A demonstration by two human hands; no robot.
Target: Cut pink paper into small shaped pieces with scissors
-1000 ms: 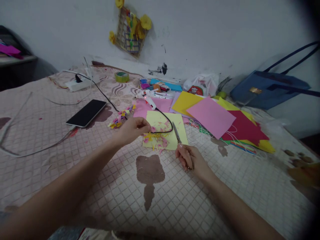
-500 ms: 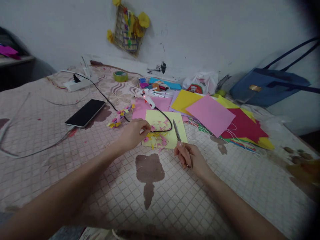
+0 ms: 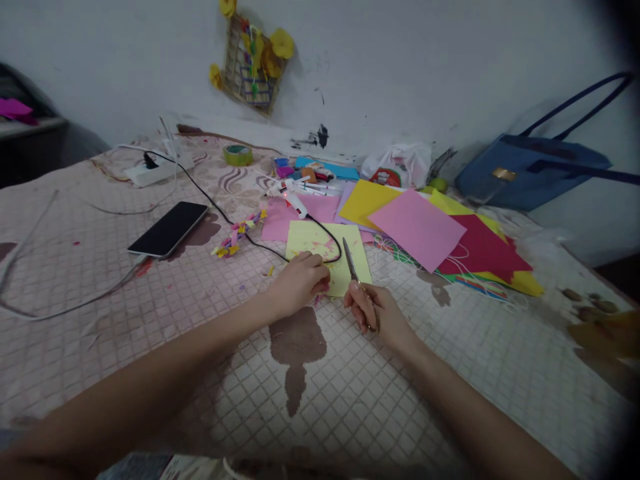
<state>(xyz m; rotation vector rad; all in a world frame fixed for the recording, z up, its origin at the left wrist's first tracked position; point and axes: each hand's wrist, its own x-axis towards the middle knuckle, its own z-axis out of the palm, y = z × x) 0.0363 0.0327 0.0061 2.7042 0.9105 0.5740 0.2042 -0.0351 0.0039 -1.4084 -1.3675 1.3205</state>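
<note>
My right hand [image 3: 373, 308] is closed around a pair of scissors [image 3: 351, 261], its blades together and pointing away from me. On the light yellow sheet [image 3: 345, 285], my left hand [image 3: 303, 283] curls shut over pink and yellow paper scraps [image 3: 316, 300], most of them hidden by the fingers. Small pink bits [image 3: 327, 248] lie on the same sheet. A white glue gun [image 3: 295, 200] rests on pink paper just beyond, its black cord looping past my left hand. To the left lies a braided strip of coloured paper [image 3: 237, 235].
Coloured sheets [image 3: 419, 227] and white string spread to the right, with a blue handbag [image 3: 530, 170] behind. On the left are a phone [image 3: 169, 230] on its cable and a power strip [image 3: 155, 172]. Green tape [image 3: 238, 155] and markers sit near the wall.
My left hand has moved right and toward me, over the scraps, and its fingers have curled in. The pile of scraps is now largely out of sight. The scissors stay in my right hand.
</note>
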